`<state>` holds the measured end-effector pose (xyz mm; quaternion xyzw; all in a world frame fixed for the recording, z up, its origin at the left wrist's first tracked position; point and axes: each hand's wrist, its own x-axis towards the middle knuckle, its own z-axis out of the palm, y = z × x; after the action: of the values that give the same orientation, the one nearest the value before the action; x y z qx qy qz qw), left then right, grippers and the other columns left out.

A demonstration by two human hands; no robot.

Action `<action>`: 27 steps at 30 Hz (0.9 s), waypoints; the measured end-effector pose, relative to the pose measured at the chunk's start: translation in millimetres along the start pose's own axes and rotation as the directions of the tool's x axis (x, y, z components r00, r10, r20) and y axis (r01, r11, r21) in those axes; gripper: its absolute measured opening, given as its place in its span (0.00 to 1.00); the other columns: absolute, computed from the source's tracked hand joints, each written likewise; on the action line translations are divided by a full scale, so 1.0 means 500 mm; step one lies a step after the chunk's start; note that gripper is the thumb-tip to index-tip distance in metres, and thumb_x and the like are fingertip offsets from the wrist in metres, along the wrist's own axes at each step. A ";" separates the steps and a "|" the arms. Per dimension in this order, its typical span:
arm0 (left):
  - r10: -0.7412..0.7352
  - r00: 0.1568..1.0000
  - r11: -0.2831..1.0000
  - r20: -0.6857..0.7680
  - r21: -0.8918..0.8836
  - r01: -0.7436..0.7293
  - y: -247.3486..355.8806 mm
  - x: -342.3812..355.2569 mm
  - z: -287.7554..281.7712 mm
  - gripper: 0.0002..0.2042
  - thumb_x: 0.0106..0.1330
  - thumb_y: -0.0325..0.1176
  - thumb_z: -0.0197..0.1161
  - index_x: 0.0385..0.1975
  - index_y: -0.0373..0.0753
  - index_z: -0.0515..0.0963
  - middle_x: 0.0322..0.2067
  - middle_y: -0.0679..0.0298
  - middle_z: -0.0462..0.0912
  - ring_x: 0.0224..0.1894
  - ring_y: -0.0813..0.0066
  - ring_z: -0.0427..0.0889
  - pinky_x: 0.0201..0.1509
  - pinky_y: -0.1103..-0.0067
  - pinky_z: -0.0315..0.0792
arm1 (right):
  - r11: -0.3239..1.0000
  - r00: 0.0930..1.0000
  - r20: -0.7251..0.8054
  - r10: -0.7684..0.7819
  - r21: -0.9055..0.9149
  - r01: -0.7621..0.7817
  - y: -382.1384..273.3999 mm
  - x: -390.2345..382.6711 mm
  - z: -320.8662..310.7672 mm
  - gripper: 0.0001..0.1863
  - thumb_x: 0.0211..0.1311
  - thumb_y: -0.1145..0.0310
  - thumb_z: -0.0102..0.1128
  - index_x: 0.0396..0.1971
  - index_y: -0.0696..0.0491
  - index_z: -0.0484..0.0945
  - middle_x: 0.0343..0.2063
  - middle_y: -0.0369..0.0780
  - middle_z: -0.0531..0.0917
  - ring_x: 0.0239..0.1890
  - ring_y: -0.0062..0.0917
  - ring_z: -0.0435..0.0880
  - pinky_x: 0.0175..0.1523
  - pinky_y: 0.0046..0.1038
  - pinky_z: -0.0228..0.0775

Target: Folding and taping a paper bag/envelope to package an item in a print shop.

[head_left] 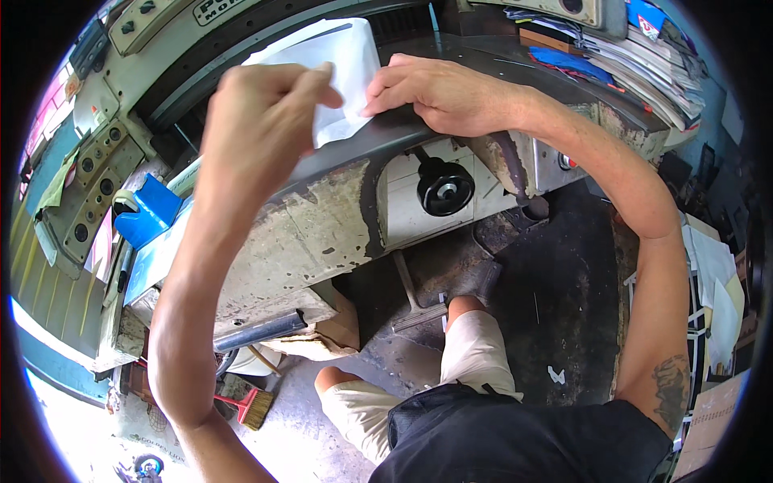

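Machine (314,225): worn cream body sweeping from 9 through 12 to 3 o'clock, its dark bed (483,63) near 12.

Pile (632,74): loose papers at 2, edges uneven; a knock from the right forearm could likely slide some off.

Paper (350,58): white, between the hands just left of 12, its lowest corner by the bed's front edge; how much of it lies on the bed cannot be told. Layers seem to show at its upper left, so they could drift out of line if one side is pulled harder.

Left hand (262,121): at 11, over the paper's left side, blurred; thumb reaching across, fingers curled, whether they press anything cannot be told. A loose hold here could let that side slip.

Right hand (447,95): just past 12, thumb and forefinger pinching the paper's right edge; too tight a pinch may crease it.

Holder (157,209): blue, at 9, well apart from the hands.

Pedal (419,318): T-shaped bar near 5, just beside the right knee (465,304); if it drives the machine, a stray foot could trip it.

Wheel (444,189): black, between 1 and 2, below the right hand.
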<state>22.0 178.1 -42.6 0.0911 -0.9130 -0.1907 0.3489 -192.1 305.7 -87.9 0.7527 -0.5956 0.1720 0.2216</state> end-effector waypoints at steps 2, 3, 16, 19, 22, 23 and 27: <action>0.135 0.989 0.990 -0.056 0.054 -0.132 -0.042 -0.025 -0.051 0.16 0.77 0.43 0.61 0.38 0.38 0.89 0.17 0.68 0.79 0.20 0.85 0.74 0.25 0.83 0.66 | 1.000 1.000 0.025 -0.018 0.018 0.017 -0.007 0.003 -0.002 0.33 0.49 0.92 0.45 0.56 0.56 0.83 0.57 0.39 0.81 0.56 0.37 0.75 0.68 0.36 0.68; 0.214 0.974 0.973 -0.080 0.103 -0.205 -0.081 -0.030 -0.067 0.15 0.77 0.42 0.62 0.37 0.38 0.88 0.20 0.68 0.82 0.23 0.85 0.76 0.28 0.83 0.70 | 1.000 0.999 0.027 -0.024 0.019 0.024 -0.007 0.002 -0.001 0.33 0.49 0.92 0.45 0.56 0.56 0.83 0.57 0.39 0.81 0.56 0.37 0.75 0.68 0.36 0.68; 0.368 0.818 0.887 0.443 0.096 -0.451 -0.232 -0.025 -0.090 0.28 0.63 0.21 0.51 0.66 0.37 0.76 0.65 0.56 0.78 0.69 0.58 0.70 0.78 0.64 0.60 | 0.961 0.995 0.074 -0.068 0.272 0.046 -0.006 0.015 0.000 0.43 0.41 0.93 0.44 0.63 0.55 0.79 0.64 0.43 0.81 0.66 0.42 0.77 0.73 0.37 0.66; 0.390 0.817 0.902 0.424 0.003 -0.432 -0.236 -0.016 -0.091 0.27 0.64 0.19 0.52 0.65 0.38 0.78 0.65 0.56 0.78 0.66 0.58 0.74 0.76 0.65 0.64 | 0.950 0.994 0.092 -0.063 0.312 0.031 -0.005 0.016 -0.001 0.44 0.40 0.93 0.43 0.64 0.54 0.79 0.64 0.43 0.81 0.67 0.41 0.76 0.75 0.37 0.65; 0.385 0.869 0.923 0.311 -0.104 -0.371 -0.254 -0.017 -0.084 0.23 0.67 0.19 0.57 0.63 0.40 0.80 0.62 0.56 0.81 0.64 0.61 0.77 0.71 0.68 0.70 | 0.941 0.994 0.098 -0.058 0.337 0.022 -0.003 0.020 -0.001 0.41 0.44 0.92 0.42 0.63 0.54 0.79 0.63 0.44 0.81 0.66 0.40 0.77 0.75 0.34 0.65; 0.386 0.868 0.922 0.312 -0.105 -0.372 -0.255 -0.013 -0.083 0.23 0.67 0.19 0.57 0.63 0.40 0.80 0.62 0.56 0.81 0.64 0.61 0.77 0.71 0.68 0.70 | 0.939 0.994 0.094 -0.056 0.342 0.021 -0.003 0.020 -0.002 0.38 0.50 0.92 0.42 0.62 0.54 0.80 0.63 0.44 0.81 0.65 0.40 0.78 0.74 0.32 0.65; 0.374 0.864 0.898 0.338 0.102 -0.429 -0.242 0.013 -0.077 0.20 0.68 0.23 0.66 0.60 0.41 0.83 0.54 0.59 0.86 0.54 0.67 0.82 0.63 0.70 0.75 | 0.929 0.993 0.114 -0.002 0.368 -0.040 -0.007 0.020 -0.004 0.39 0.50 0.92 0.41 0.63 0.52 0.79 0.61 0.44 0.82 0.65 0.40 0.79 0.74 0.32 0.65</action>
<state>46.9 54.8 -62.2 -0.1024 -0.9682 -0.0451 0.2239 -186.3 299.5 -81.4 0.7836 -0.5714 0.2405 0.0404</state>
